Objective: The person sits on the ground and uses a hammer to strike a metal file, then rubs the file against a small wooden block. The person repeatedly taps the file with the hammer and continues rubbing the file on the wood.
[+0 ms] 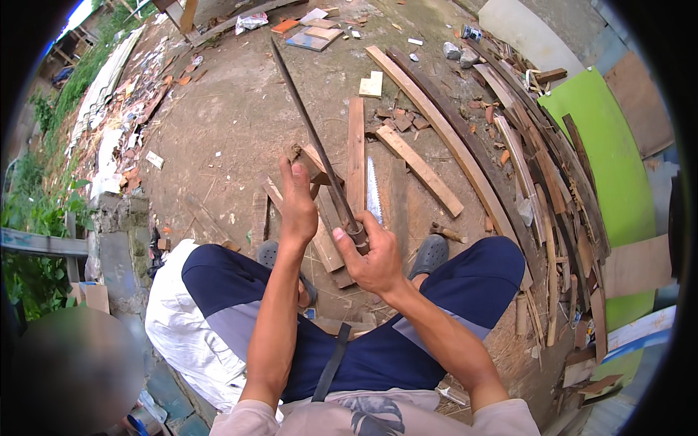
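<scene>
I sit with knees apart above a dirt yard. My right hand (372, 256) grips the thick lower end of a long dark metal rod (313, 138), which slants up and away to the left. My left hand (298, 203) is raised beside the rod, fingers straight and together, palm toward the rod, holding nothing. Just beyond the rod on the ground lie a hand saw (374, 192) with a pale blade and a narrow wooden plank (355, 152).
Long curved wooden planks (443, 131) and scrap boards pile up to the right, beside a green panel (611, 160). A hammer (445, 232) lies near my right foot. A white sack (182, 327) lies at my left. Rubble and plants edge the far left.
</scene>
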A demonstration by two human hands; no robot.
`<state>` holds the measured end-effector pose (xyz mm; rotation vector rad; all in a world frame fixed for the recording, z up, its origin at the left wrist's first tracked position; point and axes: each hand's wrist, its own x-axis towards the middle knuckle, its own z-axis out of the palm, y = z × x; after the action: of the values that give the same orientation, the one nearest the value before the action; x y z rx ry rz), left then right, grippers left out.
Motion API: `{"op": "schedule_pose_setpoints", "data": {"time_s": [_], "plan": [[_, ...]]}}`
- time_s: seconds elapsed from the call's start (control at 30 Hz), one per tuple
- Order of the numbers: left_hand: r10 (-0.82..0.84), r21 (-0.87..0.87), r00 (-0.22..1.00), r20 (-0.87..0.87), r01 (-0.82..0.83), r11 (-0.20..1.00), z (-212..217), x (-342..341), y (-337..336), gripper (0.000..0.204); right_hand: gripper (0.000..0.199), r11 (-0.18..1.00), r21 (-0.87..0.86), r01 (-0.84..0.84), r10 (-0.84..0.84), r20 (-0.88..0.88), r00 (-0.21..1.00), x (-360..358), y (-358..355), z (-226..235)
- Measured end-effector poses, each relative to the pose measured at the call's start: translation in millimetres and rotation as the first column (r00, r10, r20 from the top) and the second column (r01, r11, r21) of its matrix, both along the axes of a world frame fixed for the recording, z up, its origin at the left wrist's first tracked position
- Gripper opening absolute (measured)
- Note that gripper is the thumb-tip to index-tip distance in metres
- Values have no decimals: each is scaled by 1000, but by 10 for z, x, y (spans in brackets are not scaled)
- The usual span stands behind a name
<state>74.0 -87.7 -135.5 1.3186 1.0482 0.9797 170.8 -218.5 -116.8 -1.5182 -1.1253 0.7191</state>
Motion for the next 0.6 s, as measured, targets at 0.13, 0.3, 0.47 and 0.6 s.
{"op": "schedule_pose_setpoints", "data": {"time_s": [0.13, 0.3, 0.47, 0.6], "plan": [[-156, 52, 988, 12, 155, 987, 12, -54, -87, 76, 28, 1000, -12, 0, 1, 13, 1000, -53, 12, -42], [-154, 119, 985, 73, 144, 982, -186, -115, -115, 77, 28, 984, 158, 78, -101, 139, 985, -129, -24, -151], [-66, 84, 994, 91, 59, 995, -254, -234, -105, 71, 30, 999, 31, 29, -32, 99, 995, -150, -112, -161], [30, 25, 979, 203, -36, 999, -162, -393, 15, 66, 34, 993, -108, 50, -50, 4, 999, -66, -130, -136]]}}
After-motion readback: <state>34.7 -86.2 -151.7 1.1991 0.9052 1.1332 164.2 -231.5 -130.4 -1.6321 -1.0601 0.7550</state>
